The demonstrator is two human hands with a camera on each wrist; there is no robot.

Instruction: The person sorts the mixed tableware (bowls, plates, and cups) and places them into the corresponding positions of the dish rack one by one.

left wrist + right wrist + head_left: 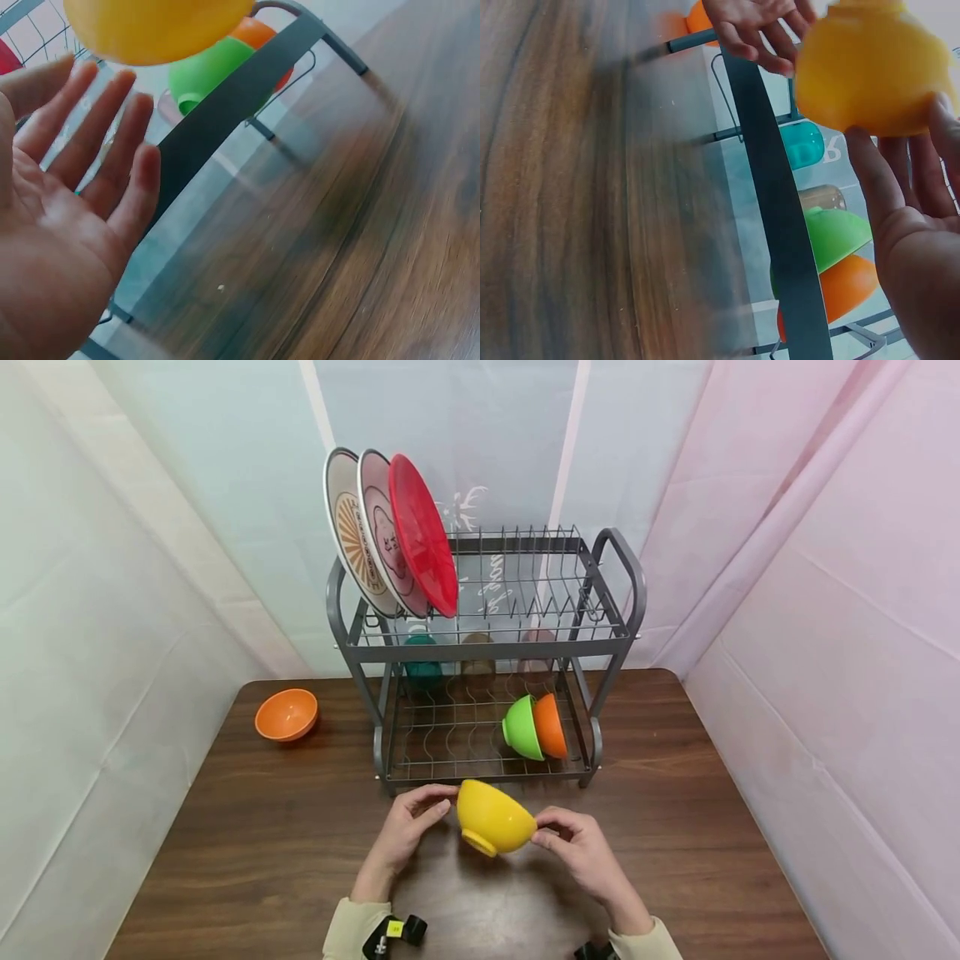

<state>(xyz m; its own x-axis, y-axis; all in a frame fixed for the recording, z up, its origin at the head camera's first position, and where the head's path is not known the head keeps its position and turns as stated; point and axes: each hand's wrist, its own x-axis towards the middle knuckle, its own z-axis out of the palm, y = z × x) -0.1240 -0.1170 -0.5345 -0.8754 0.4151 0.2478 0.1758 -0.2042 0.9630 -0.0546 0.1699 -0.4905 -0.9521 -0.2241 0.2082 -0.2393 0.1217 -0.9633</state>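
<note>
A yellow bowl (493, 818) is tilted above the table in front of the rack, its foot toward me. My right hand (583, 852) pinches its right rim between thumb and fingers; the right wrist view shows that grip on the bowl (870, 71). At the bowl's left edge is my left hand (405, 828). Its fingers look extended and loosely spread in the left wrist view, palm (52, 232) showing, below the bowl (157, 26). Whether the left fingertips touch the bowl I cannot tell.
A two-tier dish rack (487, 652) stands behind the bowl. Upstairs lean two patterned plates and a red plate (423, 535). Below sit a green bowl (522, 728), an orange bowl (551, 727) and several cups. Another orange bowl (287, 715) rests on the table (300, 835) at left.
</note>
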